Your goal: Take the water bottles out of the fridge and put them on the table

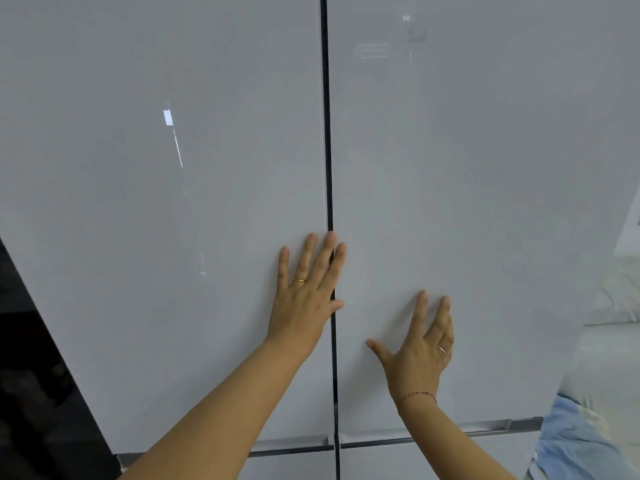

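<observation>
A tall white fridge fills the view, both upper doors closed. A dark vertical seam [326,133] divides the left door [156,202] from the right door [485,168]. My left hand [304,296] lies flat with straight fingers on the left door's inner edge, its fingertips reaching across the seam. My right hand [420,351] is spread with straight fingers against the lower part of the right door. Neither hand holds anything. No water bottles and no table are in view.
A horizontal gap with metal trim [433,436] separates the upper doors from the lower ones. A dark area [34,375] borders the fridge at the left. At the right are pale bedding [620,296] and blue cloth [571,441].
</observation>
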Motion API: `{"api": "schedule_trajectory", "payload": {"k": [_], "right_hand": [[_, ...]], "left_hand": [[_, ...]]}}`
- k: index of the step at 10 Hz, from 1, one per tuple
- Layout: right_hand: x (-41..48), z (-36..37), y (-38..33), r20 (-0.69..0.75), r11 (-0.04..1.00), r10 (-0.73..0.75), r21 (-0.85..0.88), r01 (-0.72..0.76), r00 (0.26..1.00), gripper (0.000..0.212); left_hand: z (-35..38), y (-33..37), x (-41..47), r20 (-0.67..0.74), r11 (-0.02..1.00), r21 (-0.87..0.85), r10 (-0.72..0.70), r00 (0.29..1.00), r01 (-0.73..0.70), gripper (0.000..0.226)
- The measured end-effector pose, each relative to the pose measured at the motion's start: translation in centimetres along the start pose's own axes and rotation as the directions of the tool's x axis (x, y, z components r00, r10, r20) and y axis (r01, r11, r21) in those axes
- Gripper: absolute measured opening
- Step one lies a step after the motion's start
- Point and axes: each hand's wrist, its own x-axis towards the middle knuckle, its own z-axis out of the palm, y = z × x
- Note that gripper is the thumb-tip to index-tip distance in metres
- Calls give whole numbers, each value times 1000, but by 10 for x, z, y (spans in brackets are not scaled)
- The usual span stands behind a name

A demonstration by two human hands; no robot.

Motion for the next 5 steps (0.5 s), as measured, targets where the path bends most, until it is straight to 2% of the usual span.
{"api": "schedule_trajectory", "payload": {"k": [2, 4, 5], "right_hand": [[1, 4, 2, -22, 1000, -13, -13, 12, 1000, 127], [2, -5, -5, 49, 998, 0, -63, 3, 999, 116], [-3, -16, -1, 50, 999, -41, -32, 42, 998, 115]], "left_hand": [[4, 1, 0, 2, 1000, -28, -3, 1000, 3, 107], [-2, 5, -1, -11, 997, -66, -31, 999, 30, 106], [1, 20, -40, -33, 979, -194, -77, 997, 69, 115]]}}
